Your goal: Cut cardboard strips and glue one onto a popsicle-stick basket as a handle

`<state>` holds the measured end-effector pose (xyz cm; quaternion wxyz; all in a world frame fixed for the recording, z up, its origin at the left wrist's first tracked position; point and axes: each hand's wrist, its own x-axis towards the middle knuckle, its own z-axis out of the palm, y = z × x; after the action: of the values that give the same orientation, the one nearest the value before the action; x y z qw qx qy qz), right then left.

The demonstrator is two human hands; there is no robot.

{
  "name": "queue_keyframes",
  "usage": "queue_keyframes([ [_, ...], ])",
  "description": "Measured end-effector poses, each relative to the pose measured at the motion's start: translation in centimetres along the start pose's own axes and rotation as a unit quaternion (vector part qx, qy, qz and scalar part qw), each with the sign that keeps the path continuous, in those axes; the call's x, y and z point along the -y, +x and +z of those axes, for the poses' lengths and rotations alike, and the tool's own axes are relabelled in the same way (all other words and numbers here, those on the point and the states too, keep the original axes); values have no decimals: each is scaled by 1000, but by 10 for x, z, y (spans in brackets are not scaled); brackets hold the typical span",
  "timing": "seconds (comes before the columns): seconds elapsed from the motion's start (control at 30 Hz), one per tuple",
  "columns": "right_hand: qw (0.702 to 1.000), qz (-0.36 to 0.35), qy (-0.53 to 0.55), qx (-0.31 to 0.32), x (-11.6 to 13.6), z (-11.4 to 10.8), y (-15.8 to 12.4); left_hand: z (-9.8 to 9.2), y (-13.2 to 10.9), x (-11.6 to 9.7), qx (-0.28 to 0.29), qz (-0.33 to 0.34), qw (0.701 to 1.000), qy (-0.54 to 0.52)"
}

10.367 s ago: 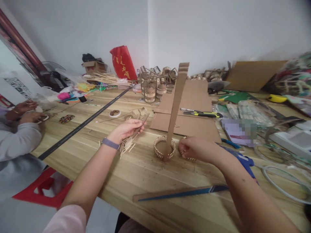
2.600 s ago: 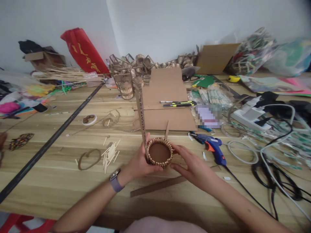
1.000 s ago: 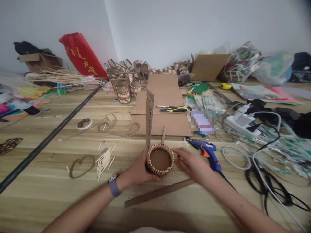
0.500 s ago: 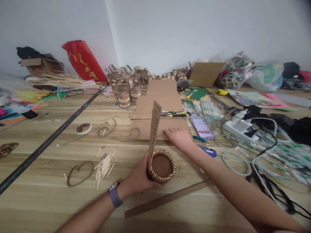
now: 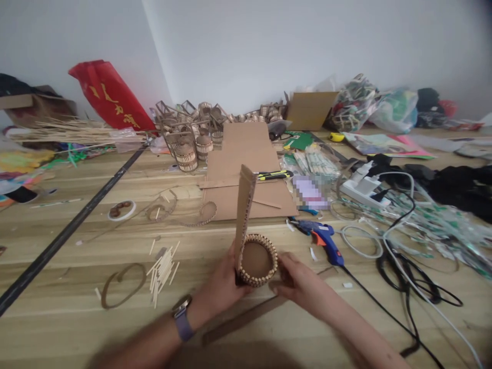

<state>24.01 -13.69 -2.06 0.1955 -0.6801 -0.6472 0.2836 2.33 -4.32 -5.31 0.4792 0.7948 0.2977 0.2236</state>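
A small round bucket, walled with short wooden sticks around a brown cardboard base, is gripped in my left hand at its left side. A tall cardboard upright rises from its left edge. My right hand is at the bucket's right side, fingers curled and fingertips against the wall. Beneath the hands, a long brown cardboard strip lies on the table. A blue glue gun rests beyond my right hand. To the left are a pile of short sticks and a curled cardboard strip.
Ahead lie cardboard sheets with a utility knife on top. Several finished stick buckets stand at the back. A white tape roll is on the left. A power strip and loose cables occupy the right.
My right hand has come back from the cardboard sheet to the bucket's right side, uncovering a thin strip and the glue gun. My left hand keeps its hold. The view has turned slightly right.
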Motion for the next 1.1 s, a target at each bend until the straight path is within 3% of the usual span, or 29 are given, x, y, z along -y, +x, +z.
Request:
queue_keyframes([
  [0.13, 995, 20, 84, -49, 1, 16, 2, 3, 9, 1, 3, 20, 1000, 9],
  [0.43, 995, -29, 87, -37, -23, -2, 22, 11, 30, 6, -28, 8, 1000, 9],
  [0.73, 990, -78, 115, -39, -47, 15, 26, 11, 24, 14, -37, -51, 997, -51],
  [0.93, 987, -86, 124, -52, -49, 21, 24, 9, 17, 5, -38, -79, 995, -48],
  [1.1, 987, -86, 123, -55, -48, 20, 24, 5, 11, 9, -63, -72, 990, -103],
])
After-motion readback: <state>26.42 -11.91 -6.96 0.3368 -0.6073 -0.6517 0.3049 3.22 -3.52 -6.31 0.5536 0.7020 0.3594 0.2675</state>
